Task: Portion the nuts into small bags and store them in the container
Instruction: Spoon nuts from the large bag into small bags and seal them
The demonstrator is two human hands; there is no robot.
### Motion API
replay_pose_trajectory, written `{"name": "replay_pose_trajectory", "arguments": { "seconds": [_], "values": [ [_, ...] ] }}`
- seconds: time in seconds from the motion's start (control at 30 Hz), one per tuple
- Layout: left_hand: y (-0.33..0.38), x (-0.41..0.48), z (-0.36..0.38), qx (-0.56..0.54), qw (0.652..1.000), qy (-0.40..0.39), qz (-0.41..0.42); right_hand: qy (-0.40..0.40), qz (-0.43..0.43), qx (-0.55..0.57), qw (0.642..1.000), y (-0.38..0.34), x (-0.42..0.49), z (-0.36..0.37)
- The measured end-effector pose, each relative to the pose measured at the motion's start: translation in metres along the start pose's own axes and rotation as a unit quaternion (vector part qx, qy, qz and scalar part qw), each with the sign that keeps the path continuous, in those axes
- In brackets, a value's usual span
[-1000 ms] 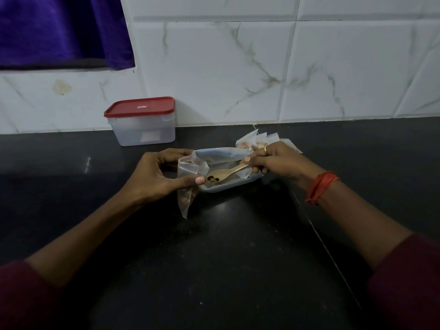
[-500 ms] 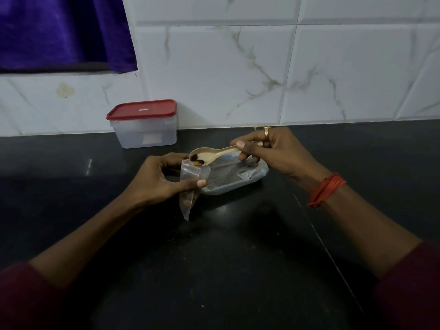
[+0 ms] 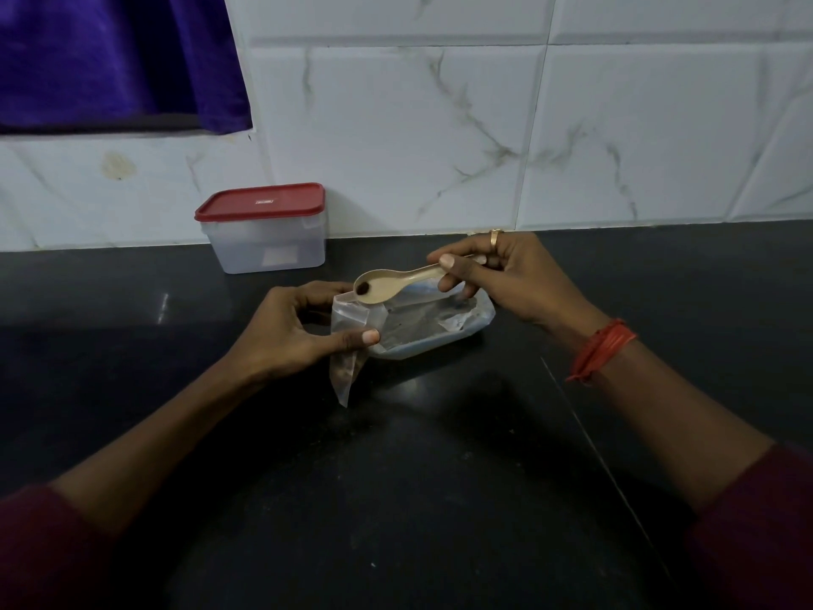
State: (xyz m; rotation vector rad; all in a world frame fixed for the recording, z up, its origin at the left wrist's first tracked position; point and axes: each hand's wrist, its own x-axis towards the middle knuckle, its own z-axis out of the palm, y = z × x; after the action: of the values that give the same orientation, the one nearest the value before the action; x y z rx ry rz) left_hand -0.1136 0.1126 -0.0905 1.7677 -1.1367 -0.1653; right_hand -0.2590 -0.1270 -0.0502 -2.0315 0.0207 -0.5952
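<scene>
Pinching the small bag [image 3: 347, 372] by its mouth, the left grip [image 3: 290, 332] held it beneath the spoon [image 3: 387, 286]; the right grip [image 3: 514, 279] curled round the handle, one nut [image 3: 363, 289] aboard. Film looked limp, slippery (nearly weightless); the rim seemed safest.

black polished stone countertop [image 3: 396, 477], glossy, faint light reflections at left; one thin pale seam line [image 3: 594, 442] running diagonally across the right part. item one: rectangular translucent plastic container [image 3: 268, 244], upright at the back left, close against the wall, closed with a red lid [image 3: 261, 202]. item two: pale translucent plastic packet [image 3: 440, 332], tub or pouch not discernible, lying near the middle, well apart from the container; dark contents, indistinct.
</scene>
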Motion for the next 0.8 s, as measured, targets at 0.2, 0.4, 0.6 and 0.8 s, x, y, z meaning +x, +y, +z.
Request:
{"name": "replay_pose_trajectory", "arguments": {
  "seconds": [0.2, 0.4, 0.6, 0.8],
  "values": [
    [-0.0001, 0.0002, -0.0001, 0.001, 1.000, 0.008, -0.003, 0.032, 0.003, 0.007, 0.999, 0.0052, -0.0001, -0.0063],
    [0.0003, -0.0001, 0.0011, -0.007, 1.000, 0.014, -0.007, -0.107, -0.064, -0.072, 0.990, -0.0010, -0.0033, -0.0018],
    [0.0010, -0.0007, 0.0008, 0.001, 1.000, 0.012, -0.012, -0.061, -0.034, 0.014, 0.997, 0.0028, 0.0000, -0.0011],
    [0.0017, -0.0003, 0.0021, -0.007, 0.999, 0.020, -0.024, -0.019, -0.007, 0.048, 0.999, 0.0024, -0.0015, -0.0083]
  ]
}}
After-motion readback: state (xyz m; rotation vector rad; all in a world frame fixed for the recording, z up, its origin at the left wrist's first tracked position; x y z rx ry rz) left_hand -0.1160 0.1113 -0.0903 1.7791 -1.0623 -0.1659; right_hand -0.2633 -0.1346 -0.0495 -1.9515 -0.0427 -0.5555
